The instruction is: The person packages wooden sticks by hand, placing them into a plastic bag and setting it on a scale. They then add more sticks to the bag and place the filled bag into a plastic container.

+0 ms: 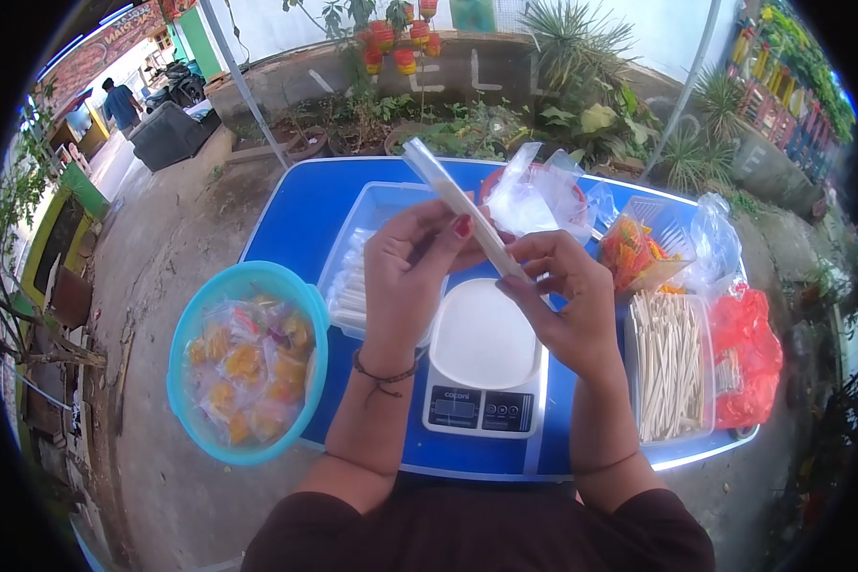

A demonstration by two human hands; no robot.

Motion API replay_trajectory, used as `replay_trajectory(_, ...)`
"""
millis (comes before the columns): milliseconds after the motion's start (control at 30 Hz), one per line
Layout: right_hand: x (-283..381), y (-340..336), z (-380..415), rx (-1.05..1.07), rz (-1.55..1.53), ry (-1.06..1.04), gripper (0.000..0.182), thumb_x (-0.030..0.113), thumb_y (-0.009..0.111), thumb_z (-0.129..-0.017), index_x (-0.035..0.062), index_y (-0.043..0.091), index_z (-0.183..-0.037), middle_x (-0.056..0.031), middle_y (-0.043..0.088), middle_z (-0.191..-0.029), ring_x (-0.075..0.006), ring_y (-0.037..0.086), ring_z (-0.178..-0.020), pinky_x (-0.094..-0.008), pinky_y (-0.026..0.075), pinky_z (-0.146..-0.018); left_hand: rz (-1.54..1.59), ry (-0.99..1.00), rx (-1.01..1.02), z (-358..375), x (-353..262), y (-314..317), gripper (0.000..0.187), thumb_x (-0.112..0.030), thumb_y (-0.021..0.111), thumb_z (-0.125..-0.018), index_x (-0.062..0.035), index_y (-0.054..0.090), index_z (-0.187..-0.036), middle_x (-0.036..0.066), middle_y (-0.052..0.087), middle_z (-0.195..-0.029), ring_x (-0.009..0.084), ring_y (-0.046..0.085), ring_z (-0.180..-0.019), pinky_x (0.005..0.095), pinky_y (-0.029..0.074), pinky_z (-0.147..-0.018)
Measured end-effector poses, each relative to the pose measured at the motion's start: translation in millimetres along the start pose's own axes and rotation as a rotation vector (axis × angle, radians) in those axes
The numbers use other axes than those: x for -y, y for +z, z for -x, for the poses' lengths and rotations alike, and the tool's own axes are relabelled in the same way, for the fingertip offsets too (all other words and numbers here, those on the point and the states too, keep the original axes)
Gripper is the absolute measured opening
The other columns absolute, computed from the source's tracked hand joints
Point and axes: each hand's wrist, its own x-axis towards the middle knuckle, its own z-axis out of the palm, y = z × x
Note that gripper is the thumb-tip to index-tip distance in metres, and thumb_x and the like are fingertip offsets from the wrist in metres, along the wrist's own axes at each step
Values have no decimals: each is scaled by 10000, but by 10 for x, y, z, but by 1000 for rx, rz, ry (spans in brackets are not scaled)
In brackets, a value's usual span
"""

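Observation:
In front of my chest, above the kitchen scale, I hold a long, narrow plastic sleeve slantwise. Pale sticks seem to be inside it, though the fingers partly cover them. The thumb and fingers of my left hand pinch its middle. My right hand grips its lower end. Just left of the scale, a clear plastic tray contains similar white, narrow packets. To the right, a clear box is filled with loose wooden sticks.
A turquoise basin of small bagged orange food stands at the left. Plastic bags, a container of red and orange sachets and a red bag lie on the blue table. A person is far behind.

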Motion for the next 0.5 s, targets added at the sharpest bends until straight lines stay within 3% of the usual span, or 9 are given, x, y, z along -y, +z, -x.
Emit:
replay_trajectory(167, 50, -30, 27, 86, -96, 150, 259, -24, 746, -785, -7, 558, -962, -72, 677, -866, -131, 698, -734, -247, 559, -618, -71, 0, -24, -10, 60, -28, 284, -122, 642, -931, 33, 624, -1169, 115, 689, -1018, 187, 697, -888, 322, 601, -791)
replay_trajectory(500, 8, -165, 17, 166, -101, 145, 280, 19, 766, -783, -7, 567, -979, -96, 695, -903, -141, 692, -798, -262, 563, -688, -29, 123, -233, -62, 71, -137, 256, -133, 630, -941, -10, 629, -1165, 66, 693, -978, 139, 702, -803, 264, 604, -689)
